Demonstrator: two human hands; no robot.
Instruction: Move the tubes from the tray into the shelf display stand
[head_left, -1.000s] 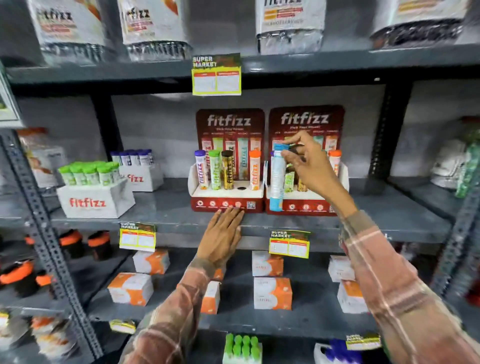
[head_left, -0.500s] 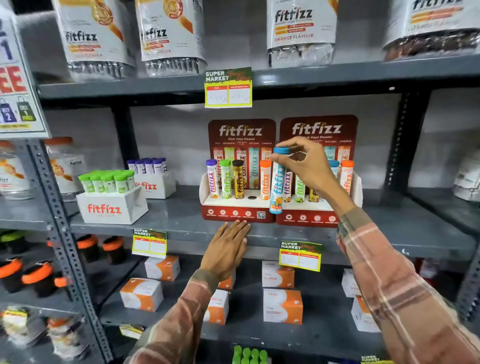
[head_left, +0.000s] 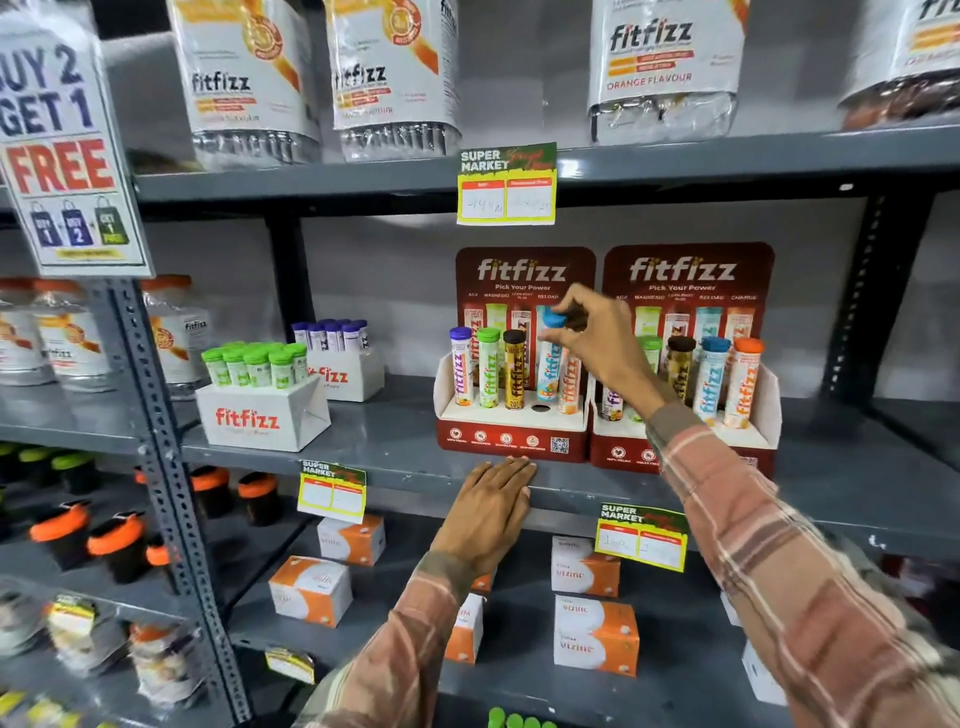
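Observation:
Two red fitfizz display stands sit side by side on the middle shelf: the left stand (head_left: 511, 436) and the right stand (head_left: 748, 441). My right hand (head_left: 597, 343) grips the cap of a blue-capped tube (head_left: 549, 366) and holds it tilted just above an empty hole (head_left: 540, 408) in the left stand, between the black-capped tube (head_left: 514, 371) and the orange tube (head_left: 570, 384). My left hand (head_left: 493, 506) lies flat on the shelf edge just below the left stand, holding nothing. The right stand holds several tubes.
A white fitfizz tray (head_left: 262, 415) with green-capped tubes and a second tray (head_left: 345, 371) with purple-capped tubes stand at the left of the same shelf. Large jars fill the shelf above, orange boxes the shelf below. A slotted upright (head_left: 161, 467) runs down at left.
My right hand has carried the blue-capped tube leftward from in front of the right stand to over the left stand's empty hole. The left hand has stayed on the shelf edge.

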